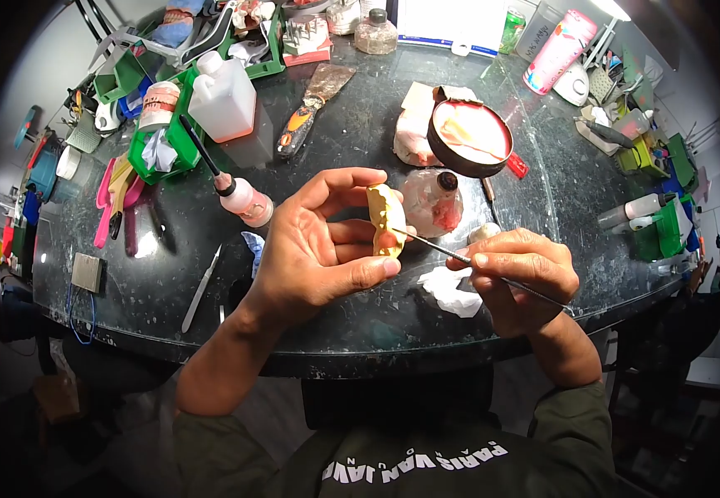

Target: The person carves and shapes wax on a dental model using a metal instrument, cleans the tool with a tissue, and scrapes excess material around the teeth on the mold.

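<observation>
Between the thumb and fingers of my left hand point(310, 236) is a yellow dental cast point(385, 220), held up on edge above the bench. My right hand point(526, 278) grips a thin metal dental carving tool point(509, 282) like a pen. Its tip meets the right side of the cast, near the middle. Just behind the cast stands a round glass burner point(433, 203) with a dark cap and something reddish inside. Crumpled white tissue point(449, 292) lies below the tool. The cast's far face is turned away from me.
On the dark bench point(360, 332), a round tin of pink wax point(469, 133) stands beyond the burner. To the left are a dropper bottle point(245, 202), a scalpel point(202, 289), a white plastic bottle point(222, 100), a scraper point(314, 108) and a green tray point(161, 153). A tumbler point(561, 51) stands back right.
</observation>
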The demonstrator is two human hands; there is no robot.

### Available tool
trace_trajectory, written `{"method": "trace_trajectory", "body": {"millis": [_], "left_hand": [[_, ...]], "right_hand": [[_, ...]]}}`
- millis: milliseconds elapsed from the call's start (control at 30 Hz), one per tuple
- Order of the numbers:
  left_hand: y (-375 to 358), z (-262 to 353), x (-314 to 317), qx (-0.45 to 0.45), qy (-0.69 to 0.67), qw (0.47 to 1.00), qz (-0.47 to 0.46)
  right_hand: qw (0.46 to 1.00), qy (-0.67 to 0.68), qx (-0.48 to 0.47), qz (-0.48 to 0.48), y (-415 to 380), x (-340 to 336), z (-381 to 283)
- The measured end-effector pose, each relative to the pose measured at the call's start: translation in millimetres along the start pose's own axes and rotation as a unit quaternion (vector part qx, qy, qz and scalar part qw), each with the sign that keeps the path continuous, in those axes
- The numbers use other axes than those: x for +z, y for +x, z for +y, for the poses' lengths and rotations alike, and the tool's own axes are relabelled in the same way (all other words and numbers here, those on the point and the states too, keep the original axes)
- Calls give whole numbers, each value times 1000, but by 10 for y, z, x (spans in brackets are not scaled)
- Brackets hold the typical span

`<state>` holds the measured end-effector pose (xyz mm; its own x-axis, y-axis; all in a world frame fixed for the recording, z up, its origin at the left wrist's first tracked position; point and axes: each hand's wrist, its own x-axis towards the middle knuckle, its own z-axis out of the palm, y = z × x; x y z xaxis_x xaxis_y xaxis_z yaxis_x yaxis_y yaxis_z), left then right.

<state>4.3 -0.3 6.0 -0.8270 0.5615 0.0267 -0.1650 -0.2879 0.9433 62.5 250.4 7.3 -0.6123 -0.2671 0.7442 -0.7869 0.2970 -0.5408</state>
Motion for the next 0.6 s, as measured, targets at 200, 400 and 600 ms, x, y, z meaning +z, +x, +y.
{"method": "trace_trajectory", "body": {"millis": [200, 400, 600], "left_hand": [[-9, 33, 21, -4, 3, 1000, 8], [-2, 7, -8, 1, 11, 1000, 7], [1, 2, -4, 12, 26, 999, 14]], "right_hand": [[1000, 10, 1, -8, 14, -7, -20], [1000, 6, -4, -3, 20, -14, -26], [1000, 11, 1, -18, 35, -23, -42]]}}
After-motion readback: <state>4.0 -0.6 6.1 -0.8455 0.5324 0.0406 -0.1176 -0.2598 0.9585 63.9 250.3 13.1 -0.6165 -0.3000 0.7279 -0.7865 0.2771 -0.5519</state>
